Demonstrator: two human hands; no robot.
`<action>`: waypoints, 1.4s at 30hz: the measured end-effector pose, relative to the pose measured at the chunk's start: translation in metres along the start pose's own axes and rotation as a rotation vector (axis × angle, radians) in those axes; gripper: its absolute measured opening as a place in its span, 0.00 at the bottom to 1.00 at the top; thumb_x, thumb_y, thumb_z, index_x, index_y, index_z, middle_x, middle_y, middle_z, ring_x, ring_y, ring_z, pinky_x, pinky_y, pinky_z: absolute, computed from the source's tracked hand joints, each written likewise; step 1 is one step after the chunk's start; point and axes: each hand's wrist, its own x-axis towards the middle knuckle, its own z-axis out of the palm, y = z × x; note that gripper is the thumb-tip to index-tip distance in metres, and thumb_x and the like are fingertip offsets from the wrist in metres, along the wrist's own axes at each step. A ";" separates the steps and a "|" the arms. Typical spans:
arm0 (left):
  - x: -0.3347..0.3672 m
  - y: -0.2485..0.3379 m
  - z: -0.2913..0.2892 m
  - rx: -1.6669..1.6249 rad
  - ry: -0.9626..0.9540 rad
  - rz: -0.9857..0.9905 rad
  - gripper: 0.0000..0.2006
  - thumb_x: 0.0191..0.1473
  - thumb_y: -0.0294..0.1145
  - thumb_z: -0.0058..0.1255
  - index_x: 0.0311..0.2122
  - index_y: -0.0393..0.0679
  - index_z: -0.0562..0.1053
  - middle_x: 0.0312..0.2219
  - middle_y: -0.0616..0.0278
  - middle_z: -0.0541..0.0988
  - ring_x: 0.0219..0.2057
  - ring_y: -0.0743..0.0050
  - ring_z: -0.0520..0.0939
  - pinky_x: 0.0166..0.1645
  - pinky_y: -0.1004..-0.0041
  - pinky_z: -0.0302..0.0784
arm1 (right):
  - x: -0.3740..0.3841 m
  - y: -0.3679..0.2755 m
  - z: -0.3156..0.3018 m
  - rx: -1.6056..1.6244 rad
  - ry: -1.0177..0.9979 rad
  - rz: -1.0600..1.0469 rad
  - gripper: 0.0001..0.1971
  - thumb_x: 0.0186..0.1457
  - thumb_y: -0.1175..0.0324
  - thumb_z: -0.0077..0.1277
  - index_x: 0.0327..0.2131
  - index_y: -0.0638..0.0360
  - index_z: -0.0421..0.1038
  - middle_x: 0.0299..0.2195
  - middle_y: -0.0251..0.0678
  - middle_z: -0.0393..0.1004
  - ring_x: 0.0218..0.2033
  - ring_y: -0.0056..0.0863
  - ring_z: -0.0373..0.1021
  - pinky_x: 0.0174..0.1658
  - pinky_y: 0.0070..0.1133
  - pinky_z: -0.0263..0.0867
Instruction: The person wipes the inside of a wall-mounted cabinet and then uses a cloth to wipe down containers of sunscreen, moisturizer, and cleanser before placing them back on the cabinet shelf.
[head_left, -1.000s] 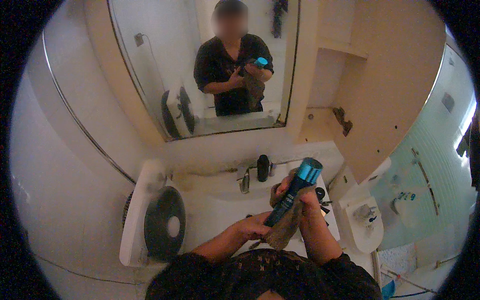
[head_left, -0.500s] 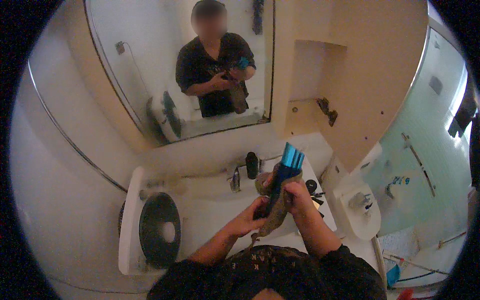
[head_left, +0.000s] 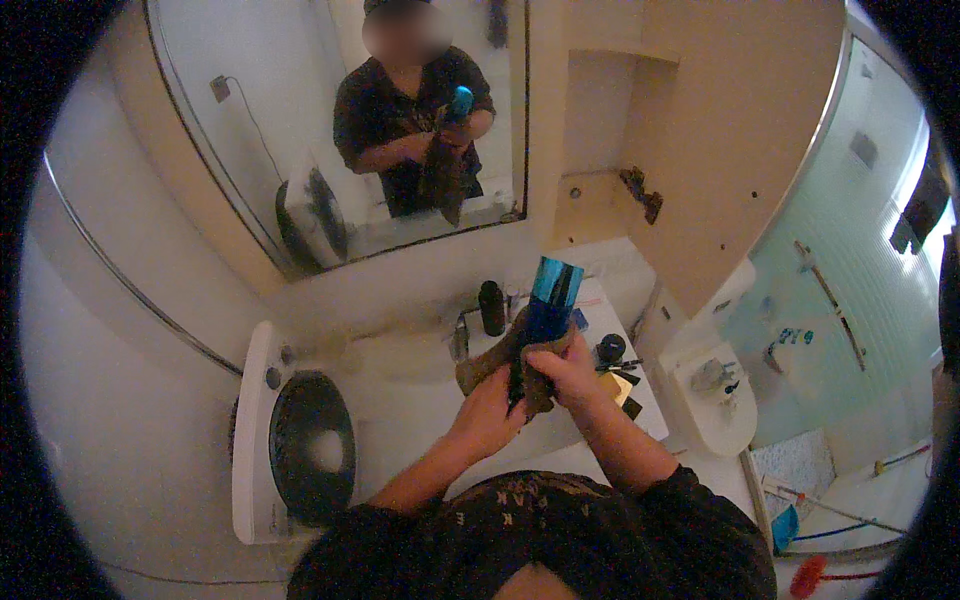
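Over the washbasin counter I hold a dark blue bottle-like container with a shiny light-blue top (head_left: 557,282), tilted slightly, its top pointing away from me. A brown cloth (head_left: 483,368) is wrapped round its lower part and hangs out on both sides. My left hand (head_left: 487,412) grips the lower end through the cloth, fingers curled and partly hidden. Higher up, my right hand (head_left: 566,372) is closed round the cloth and container from the right. The container's lower body is covered by cloth and fingers. Both hands also appear in the mirror (head_left: 410,150).
A tap (head_left: 461,338) and a black bottle (head_left: 491,308) stand behind my hands. To the right are a round black jar (head_left: 611,348) and several small items. A white unit with a dark round front (head_left: 313,447) is at left. A cabinet door (head_left: 740,150) stands open at right.
The container has turned in my hands: its light-blue top showed ridges before and now looks smooth. The cloth has shifted and now spreads to the left. My head view has moved slightly.
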 end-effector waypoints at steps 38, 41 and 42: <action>0.025 0.037 -0.037 -0.396 0.408 0.160 0.33 0.32 0.34 0.65 0.47 0.41 0.62 0.39 0.60 0.70 0.41 0.72 0.71 0.48 0.72 0.65 | -0.012 0.006 0.016 -0.324 -0.214 -0.064 0.38 0.35 0.64 0.62 0.50 0.64 0.54 0.45 0.41 0.65 0.44 0.30 0.65 0.47 0.26 0.63; 0.029 0.030 -0.036 -0.642 0.190 0.139 0.38 0.33 0.35 0.66 0.50 0.43 0.58 0.43 0.59 0.68 0.45 0.71 0.68 0.52 0.70 0.62 | -0.005 -0.001 0.014 -0.480 -0.278 -0.333 0.42 0.35 0.69 0.62 0.54 0.61 0.49 0.44 0.39 0.65 0.47 0.29 0.63 0.50 0.28 0.60; 0.029 0.028 -0.038 -0.724 0.123 0.127 0.39 0.33 0.36 0.66 0.51 0.43 0.57 0.45 0.59 0.67 0.47 0.71 0.67 0.53 0.70 0.61 | 0.001 -0.008 0.021 -0.545 -0.321 -0.427 0.42 0.36 0.69 0.61 0.54 0.61 0.48 0.44 0.39 0.64 0.48 0.28 0.62 0.50 0.28 0.60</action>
